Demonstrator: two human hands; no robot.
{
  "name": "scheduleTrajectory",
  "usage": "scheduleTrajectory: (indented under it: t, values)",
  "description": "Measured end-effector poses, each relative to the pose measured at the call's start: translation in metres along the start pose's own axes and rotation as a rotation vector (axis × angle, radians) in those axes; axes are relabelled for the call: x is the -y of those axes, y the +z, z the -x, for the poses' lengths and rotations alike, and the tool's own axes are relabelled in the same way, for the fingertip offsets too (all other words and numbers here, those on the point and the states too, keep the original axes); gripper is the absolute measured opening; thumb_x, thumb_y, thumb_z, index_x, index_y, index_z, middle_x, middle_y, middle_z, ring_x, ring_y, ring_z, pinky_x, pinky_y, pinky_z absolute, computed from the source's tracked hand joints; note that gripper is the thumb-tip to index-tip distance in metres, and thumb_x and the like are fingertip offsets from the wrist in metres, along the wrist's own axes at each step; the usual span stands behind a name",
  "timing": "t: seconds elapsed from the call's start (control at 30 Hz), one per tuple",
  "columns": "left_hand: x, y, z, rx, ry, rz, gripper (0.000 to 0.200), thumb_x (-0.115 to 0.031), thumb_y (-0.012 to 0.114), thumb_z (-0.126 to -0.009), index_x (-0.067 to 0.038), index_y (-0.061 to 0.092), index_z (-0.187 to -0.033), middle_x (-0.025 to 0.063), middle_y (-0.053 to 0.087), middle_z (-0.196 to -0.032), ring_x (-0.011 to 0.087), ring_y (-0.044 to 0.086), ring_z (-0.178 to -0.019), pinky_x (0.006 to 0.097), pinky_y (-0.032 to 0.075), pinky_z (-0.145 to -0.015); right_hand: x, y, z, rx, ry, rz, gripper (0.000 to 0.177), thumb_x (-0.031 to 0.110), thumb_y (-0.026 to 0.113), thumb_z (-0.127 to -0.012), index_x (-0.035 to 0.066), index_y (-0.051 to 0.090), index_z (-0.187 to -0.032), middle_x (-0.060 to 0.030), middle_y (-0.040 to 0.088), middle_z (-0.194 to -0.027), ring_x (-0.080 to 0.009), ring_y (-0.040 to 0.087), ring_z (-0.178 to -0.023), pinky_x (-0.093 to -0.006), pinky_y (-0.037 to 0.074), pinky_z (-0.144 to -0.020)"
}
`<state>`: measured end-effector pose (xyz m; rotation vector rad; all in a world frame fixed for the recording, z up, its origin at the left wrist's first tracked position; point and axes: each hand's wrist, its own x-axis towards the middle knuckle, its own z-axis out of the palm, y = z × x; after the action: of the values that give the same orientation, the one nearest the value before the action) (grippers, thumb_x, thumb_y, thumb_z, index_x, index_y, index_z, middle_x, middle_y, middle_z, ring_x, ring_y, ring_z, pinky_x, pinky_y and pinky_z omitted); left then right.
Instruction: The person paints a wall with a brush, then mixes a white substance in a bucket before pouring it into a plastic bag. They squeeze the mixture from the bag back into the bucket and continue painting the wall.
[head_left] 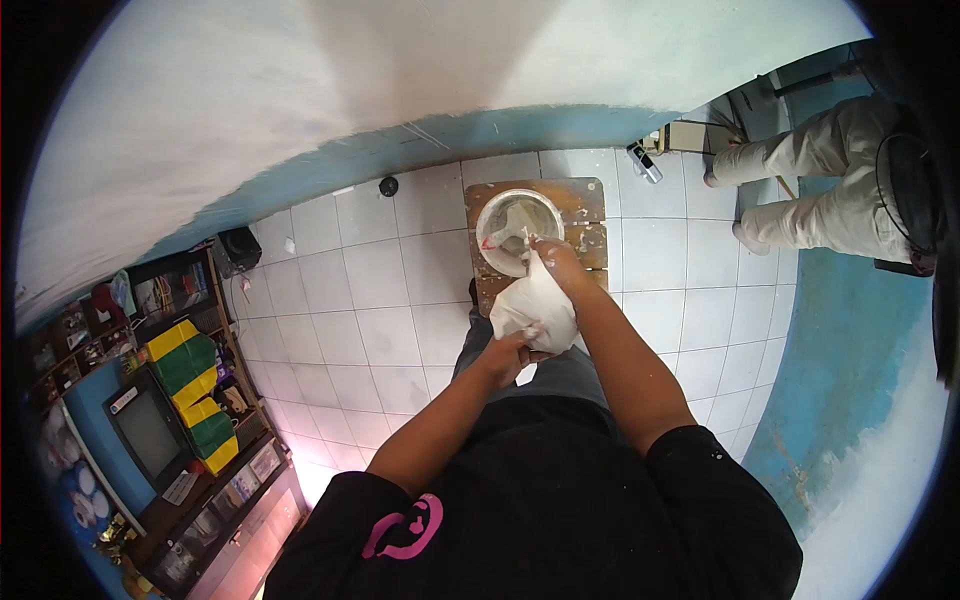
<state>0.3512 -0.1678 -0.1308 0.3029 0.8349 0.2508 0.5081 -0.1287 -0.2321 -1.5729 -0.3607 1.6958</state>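
Observation:
A bulging white bag (535,308) hangs between my two hands, in front of my legs. My right hand (558,260) is closed around its narrow upper end, close to the rim of a round, pale bucket (482,222). At the bag's lower end, my left hand (512,355) grips and supports it, with the fingers partly hidden beneath. White smears show on my fingers. The bucket stands on a worn wooden stool (590,200). Inside it is something whitish that I cannot make out, and a small red bit shows at its left side.
White floor tiles (360,300) surround the stool. A half-painted white and blue wall (430,140) rises beyond it. On the floor lie a black round object (388,186) and a silver-black object (645,163). Another person's legs (800,215) are at right; a television cabinet (205,500) is at left.

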Motion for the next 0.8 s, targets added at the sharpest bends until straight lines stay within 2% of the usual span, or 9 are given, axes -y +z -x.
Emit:
scheduleTrajectory:
  t: [0.07, 0.2, 0.27, 0.3, 0.37, 0.5, 0.57, 0.7, 0.8]
  values:
    - [0.004, -0.019, 0.004, 0.143, 0.05, 0.175, 0.082, -0.059, 0.052, -0.078, -0.005, 0.028, -0.134, 0.0172, 0.041, -0.13, 0.0337, 0.047, -0.115, 0.0471, 0.042, -0.094, 0.004, 0.003, 0.007, 0.053, 0.089, -0.226, 0.022, 0.023, 0.058, -0.087, 0.001, 0.059, -0.091, -0.0065, 0.058, -0.073, -0.0116, 0.053, -0.058, -0.0265, 0.041, -0.048]
    - [-0.023, -0.011, 0.014, 0.349, -0.046, 0.495, 0.1, -0.077, 0.043, -0.068, -0.006, 0.027, -0.136, 0.0195, 0.037, -0.134, 0.0373, 0.043, -0.118, 0.0509, 0.037, -0.097, 0.024, -0.005, 0.021, 0.295, 0.331, -0.668, 0.014, 0.018, 0.055, -0.087, 0.004, 0.059, -0.087, -0.0039, 0.054, -0.064, -0.0141, 0.05, -0.052, -0.0277, 0.041, -0.047]
    - [-0.033, -0.014, 0.013, 0.32, -0.172, 0.5, 0.097, -0.076, 0.041, -0.07, -0.006, 0.028, -0.136, 0.0198, 0.039, -0.133, 0.0383, 0.045, -0.117, 0.0515, 0.037, -0.096, 0.032, 0.003, 0.027, 0.174, 0.372, -0.589, 0.012, 0.016, 0.055, -0.087, 0.005, 0.057, -0.084, -0.0027, 0.051, -0.062, -0.0139, 0.048, -0.049, -0.0293, 0.039, -0.043]
    - [-0.031, -0.017, 0.01, 0.261, -0.188, 0.378, 0.093, -0.073, 0.043, -0.072, -0.006, 0.029, -0.135, 0.0197, 0.041, -0.131, 0.0379, 0.046, -0.115, 0.0511, 0.039, -0.095, 0.034, 0.007, 0.028, 0.115, 0.392, -0.547, 0.011, 0.016, 0.055, -0.087, 0.005, 0.056, -0.083, -0.0021, 0.05, -0.061, -0.0138, 0.047, -0.048, -0.0301, 0.039, -0.042]
    - [-0.024, -0.026, 0.002, 0.145, -0.216, 0.136, 0.085, -0.067, 0.046, -0.076, -0.006, 0.031, -0.134, 0.0194, 0.045, -0.127, 0.0371, 0.049, -0.112, 0.0504, 0.041, -0.092, 0.025, 0.006, 0.025, 0.163, 0.362, -0.631, 0.012, 0.016, 0.056, -0.086, 0.004, 0.056, -0.087, -0.0029, 0.052, -0.063, -0.0137, 0.049, -0.05, -0.0293, 0.04, -0.044]
    - [-0.017, -0.022, -0.002, 0.086, -0.252, 0.046, 0.059, -0.042, 0.054, -0.085, -0.007, 0.037, -0.129, 0.0154, 0.052, -0.119, 0.0314, 0.055, -0.106, 0.0478, 0.047, -0.088, 0.006, 0.0, 0.017, 0.208, 0.274, -0.671, 0.019, 0.021, 0.056, -0.088, 0.003, 0.057, -0.092, -0.0049, 0.055, -0.067, -0.014, 0.052, -0.053, -0.0277, 0.043, -0.049]
    - [-0.016, -0.02, -0.004, 0.056, -0.253, 0.003, 0.051, -0.031, 0.058, -0.086, -0.008, 0.04, -0.127, 0.0121, 0.055, -0.117, 0.0285, 0.057, -0.104, 0.0466, 0.047, -0.088, 0.003, -0.001, 0.018, 0.166, 0.22, -0.494, 0.023, 0.024, 0.055, -0.089, 0.002, 0.057, -0.094, -0.0058, 0.056, -0.069, -0.0145, 0.053, -0.055, -0.0268, 0.045, -0.052]
    - [-0.012, -0.017, -0.007, 0.019, -0.266, -0.061, 0.051, -0.029, 0.062, -0.083, -0.009, 0.041, -0.126, 0.0094, 0.056, -0.114, 0.0259, 0.057, -0.103, 0.0445, 0.048, -0.087, 0.021, 0.008, 0.028, 0.088, 0.197, -0.343, 0.026, 0.029, 0.054, -0.09, 0.003, 0.057, -0.095, -0.0053, 0.055, -0.069, -0.0142, 0.053, -0.057, -0.0267, 0.045, -0.054]
    - [-0.013, -0.015, -0.005, 0.025, -0.257, -0.098, 0.055, -0.029, 0.062, -0.082, -0.009, 0.039, -0.127, 0.0119, 0.054, -0.116, 0.0282, 0.056, -0.104, 0.045, 0.048, -0.085, 0.01, 0.006, 0.015, 0.235, 0.265, -0.637, 0.023, 0.026, 0.054, -0.09, 0.003, 0.056, -0.095, -0.0044, 0.055, -0.069, -0.014, 0.052, -0.058, -0.0279, 0.045, -0.055]
